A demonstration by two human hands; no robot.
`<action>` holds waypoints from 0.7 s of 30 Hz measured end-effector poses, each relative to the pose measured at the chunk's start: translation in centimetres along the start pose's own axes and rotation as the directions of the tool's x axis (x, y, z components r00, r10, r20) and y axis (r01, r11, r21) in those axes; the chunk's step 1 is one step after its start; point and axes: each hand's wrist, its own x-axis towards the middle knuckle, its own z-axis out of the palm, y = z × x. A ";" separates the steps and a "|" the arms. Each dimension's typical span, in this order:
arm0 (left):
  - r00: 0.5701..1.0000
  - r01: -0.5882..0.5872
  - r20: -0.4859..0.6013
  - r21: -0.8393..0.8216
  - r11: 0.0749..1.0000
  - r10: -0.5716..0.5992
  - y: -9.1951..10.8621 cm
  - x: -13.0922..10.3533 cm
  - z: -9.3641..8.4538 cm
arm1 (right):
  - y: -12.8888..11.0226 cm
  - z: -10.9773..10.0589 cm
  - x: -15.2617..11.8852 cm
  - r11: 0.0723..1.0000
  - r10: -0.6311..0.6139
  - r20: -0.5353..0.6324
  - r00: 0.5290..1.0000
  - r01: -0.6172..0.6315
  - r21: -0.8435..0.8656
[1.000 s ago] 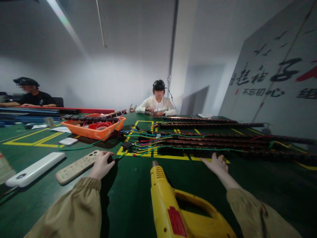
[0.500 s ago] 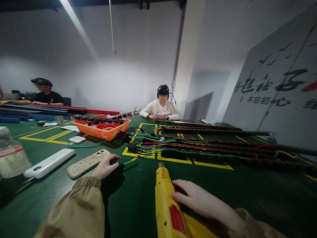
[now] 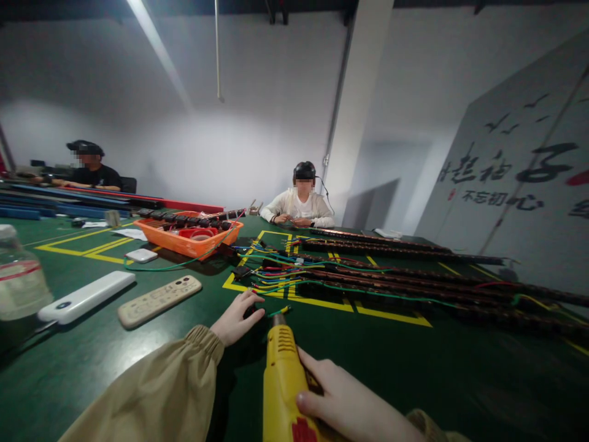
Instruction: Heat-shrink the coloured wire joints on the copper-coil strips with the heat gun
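My right hand (image 3: pixel 329 393) is wrapped round the handle of a yellow heat gun (image 3: pixel 281 374), whose metal nozzle points away from me. To its left, my left hand (image 3: pixel 237 319) is closed on a small black part, mostly hidden under the fingers. A green wire (image 3: pixel 277 312) with a yellow end sticks out from that side, across the front of the nozzle. Just beyond lie the coloured wire ends (image 3: pixel 276 282) of several long dark strips (image 3: pixel 391 279) on the green table.
An orange basket (image 3: pixel 184 245) holds black parts and a tape roll. To the left are a beige remote control (image 3: pixel 161 301), a white device (image 3: pixel 87 298), a small white case (image 3: pixel 141 255) and a clear bottle (image 3: pixel 21 276). Two people sit across the table.
My left hand has moved right, away from the remote control, bringing the wire to the nozzle. The heat gun has shifted left, and my right hand has closed further round it.
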 end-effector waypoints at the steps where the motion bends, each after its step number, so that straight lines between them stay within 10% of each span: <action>1: 1.000 0.012 -0.017 -0.004 1.000 -0.012 0.1 0.1 0.3 | -0.1 0.2 0.2 1.000 -0.002 0.012 1.000 0.002 -0.011; 21: 0.989 -0.149 0.018 0.177 0.973 0.148 0.0 -0.6 -2.2 | -1.6 -0.4 -0.1 0.951 -0.178 -0.125 0.976 0.138 -0.276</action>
